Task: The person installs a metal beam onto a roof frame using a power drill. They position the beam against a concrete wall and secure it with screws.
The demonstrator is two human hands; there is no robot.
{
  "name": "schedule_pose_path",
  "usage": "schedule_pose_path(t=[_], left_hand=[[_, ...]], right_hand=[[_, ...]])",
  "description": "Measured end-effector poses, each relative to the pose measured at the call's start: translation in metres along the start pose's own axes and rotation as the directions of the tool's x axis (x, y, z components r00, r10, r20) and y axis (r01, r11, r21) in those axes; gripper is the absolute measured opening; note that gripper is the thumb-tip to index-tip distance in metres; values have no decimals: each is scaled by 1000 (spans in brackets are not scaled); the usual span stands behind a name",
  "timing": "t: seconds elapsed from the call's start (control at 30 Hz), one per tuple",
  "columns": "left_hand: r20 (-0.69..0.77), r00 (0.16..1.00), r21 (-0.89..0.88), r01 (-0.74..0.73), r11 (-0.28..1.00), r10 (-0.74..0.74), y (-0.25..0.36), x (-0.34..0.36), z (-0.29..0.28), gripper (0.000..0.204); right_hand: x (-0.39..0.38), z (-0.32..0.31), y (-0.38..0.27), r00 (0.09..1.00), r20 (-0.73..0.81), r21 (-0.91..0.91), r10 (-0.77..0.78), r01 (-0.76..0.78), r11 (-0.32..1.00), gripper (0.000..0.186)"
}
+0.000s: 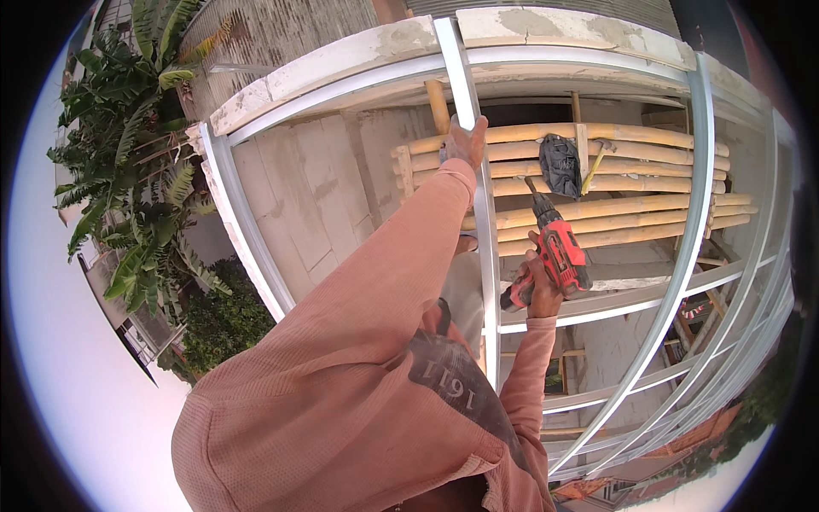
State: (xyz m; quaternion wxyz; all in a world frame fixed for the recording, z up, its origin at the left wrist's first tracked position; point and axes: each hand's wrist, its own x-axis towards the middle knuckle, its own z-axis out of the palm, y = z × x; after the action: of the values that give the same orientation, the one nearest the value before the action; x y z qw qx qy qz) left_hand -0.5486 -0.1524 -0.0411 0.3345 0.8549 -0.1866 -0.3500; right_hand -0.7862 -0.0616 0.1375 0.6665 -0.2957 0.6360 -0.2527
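Observation:
My left hand point(463, 141) grips an upright-looking silver metal beam point(484, 222) that runs down the middle of the head view, its arm stretched up from the lower edge. My right hand point(540, 286) holds a red-and-black cordless drill point(560, 247) by its handle, right beside the beam. The drill's long bit points up toward the bamboo poles below. Behind the drill, a black bag or cloth point(560, 162) lies on the bamboo platform point(648, 177), with a yellow-handled tool point(595, 171), apparently a hammer, next to it.
A white block wall top point(324, 61) edges the frame, with corrugated roofing point(281, 30) beyond. More metal beams point(694, 247) cross at the right over open drops to levels below. A grey block wall point(299, 188) drops away at left. Banana plants point(128, 171) grow outside.

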Motion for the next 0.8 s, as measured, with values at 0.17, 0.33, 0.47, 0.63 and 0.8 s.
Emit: schedule_pose_path(t=[0.17, 0.33, 0.47, 0.63, 0.8], left_hand=[[86, 984, 86, 148, 985, -155, 33, -11, -8, 69], [135, 962, 66, 232, 970, -239, 40, -11, -10, 82], [128, 962, 36, 237, 971, -239, 49, -16, -15, 87], [59, 973, -39, 224, 974, -221, 43, -17, -9, 88], [128, 957, 27, 258, 966, -259, 44, -18, -11, 89]], right_hand=[[26, 44, -51, 998, 60, -88, -11, 17, 996, 38], [50, 78, -99, 991, 128, -261, -41, 73, 962, 40], [64, 102, -134, 981, 191, -425, -32, 112, 898, 36], [82, 137, -156, 962, 272, -609, -13, 182, 772, 34], [103, 147, -149, 891, 451, -755, -47, 409, 512, 49]])
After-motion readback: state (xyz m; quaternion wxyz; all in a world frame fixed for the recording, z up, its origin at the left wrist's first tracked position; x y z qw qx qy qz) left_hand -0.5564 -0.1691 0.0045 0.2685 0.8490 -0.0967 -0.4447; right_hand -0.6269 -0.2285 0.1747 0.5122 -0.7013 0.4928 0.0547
